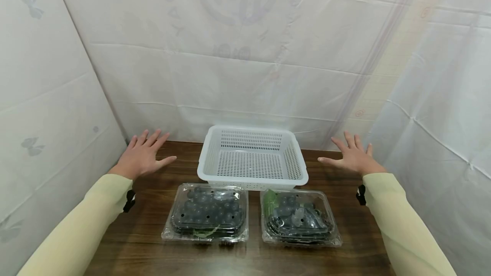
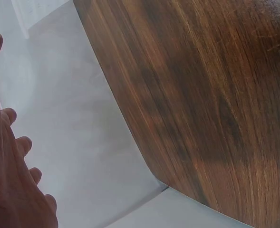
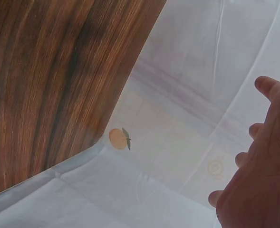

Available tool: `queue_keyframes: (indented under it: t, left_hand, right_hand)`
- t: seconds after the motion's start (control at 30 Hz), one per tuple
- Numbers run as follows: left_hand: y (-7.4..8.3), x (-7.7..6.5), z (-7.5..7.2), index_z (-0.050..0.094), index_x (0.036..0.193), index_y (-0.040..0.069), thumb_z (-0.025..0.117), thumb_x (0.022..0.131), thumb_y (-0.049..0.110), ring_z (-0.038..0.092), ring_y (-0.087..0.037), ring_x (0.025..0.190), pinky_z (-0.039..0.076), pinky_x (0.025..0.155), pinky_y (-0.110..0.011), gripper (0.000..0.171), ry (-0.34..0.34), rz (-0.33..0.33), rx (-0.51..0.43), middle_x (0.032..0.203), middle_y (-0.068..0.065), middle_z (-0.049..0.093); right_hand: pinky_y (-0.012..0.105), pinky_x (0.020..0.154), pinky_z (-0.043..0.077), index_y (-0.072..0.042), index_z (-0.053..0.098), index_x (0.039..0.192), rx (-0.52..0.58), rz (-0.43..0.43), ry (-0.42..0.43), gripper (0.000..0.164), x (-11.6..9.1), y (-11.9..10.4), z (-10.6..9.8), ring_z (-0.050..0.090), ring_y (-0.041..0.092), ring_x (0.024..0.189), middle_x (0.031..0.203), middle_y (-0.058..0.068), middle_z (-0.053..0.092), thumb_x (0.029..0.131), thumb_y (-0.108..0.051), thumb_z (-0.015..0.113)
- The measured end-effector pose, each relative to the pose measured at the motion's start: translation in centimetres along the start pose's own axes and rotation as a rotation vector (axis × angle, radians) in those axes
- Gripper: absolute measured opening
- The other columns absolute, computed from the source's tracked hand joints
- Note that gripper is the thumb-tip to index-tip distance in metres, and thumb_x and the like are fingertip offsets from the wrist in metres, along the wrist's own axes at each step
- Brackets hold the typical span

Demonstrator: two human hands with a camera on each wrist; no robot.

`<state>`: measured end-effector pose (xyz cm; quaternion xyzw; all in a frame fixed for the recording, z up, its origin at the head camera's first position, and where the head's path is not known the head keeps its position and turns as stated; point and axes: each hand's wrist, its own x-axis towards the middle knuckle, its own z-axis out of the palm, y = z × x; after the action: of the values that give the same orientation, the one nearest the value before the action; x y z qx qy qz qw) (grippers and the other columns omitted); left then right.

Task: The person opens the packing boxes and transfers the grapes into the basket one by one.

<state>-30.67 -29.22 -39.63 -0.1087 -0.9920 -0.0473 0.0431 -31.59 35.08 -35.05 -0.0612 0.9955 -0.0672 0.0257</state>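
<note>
My left hand (image 1: 141, 156) is held out over the table's left side, fingers spread and nothing in it. On the far right, my right hand (image 1: 353, 156) is spread the same way, also holding nothing. A white perforated plastic basket (image 1: 251, 181) stands between them towards the back, with nothing inside. In front of it at left lies a clear lidded box of dark grapes (image 1: 209, 212). A second clear box of dark grapes (image 1: 301, 218), with a green leafy patch at its left corner, lies at right. Both wrist views show the left hand (image 2: 11, 175) and right hand (image 3: 258, 180) apart from the tabletop.
The brown wood-grain table (image 1: 130, 246) is enclosed by white sheeting (image 1: 245, 76) at the back and by more sheeting on both sides. Both grape boxes sit close to the basket's front edge, with a narrow gap between them.
</note>
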Motion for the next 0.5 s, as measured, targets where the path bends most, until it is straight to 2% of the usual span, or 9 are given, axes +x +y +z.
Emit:
queue_keyframes:
  t: [0.23,0.5]
  left_hand:
    - [0.1,-0.3,0.2,0.017,0.166,0.015,0.039,0.096,0.078,0.006,-0.053,0.154,0.003,0.123,-0.071,0.097,0.016,0.011,0.007,0.171,-0.022,0.013]
    - [0.4,-1.4,0.2,0.017,0.166,0.014,0.041,0.098,0.075,0.010,-0.054,0.154,0.005,0.123,-0.071,0.095,0.030,0.034,0.002,0.170,-0.023,0.015]
  right_hand:
    - [0.086,0.108,-0.010,-0.018,0.020,0.165,-0.011,-0.029,0.015,0.109,-0.5,-0.5,0.4,-0.008,0.056,0.154,0.171,0.023,-0.010,0.085,-0.086,0.050]
    - [0.084,0.112,-0.007,-0.020,0.024,0.165,-0.017,-0.072,0.016,0.105,-1.4,-2.1,0.6,-0.006,0.053,0.155,0.172,0.022,-0.006,0.086,-0.084,0.051]
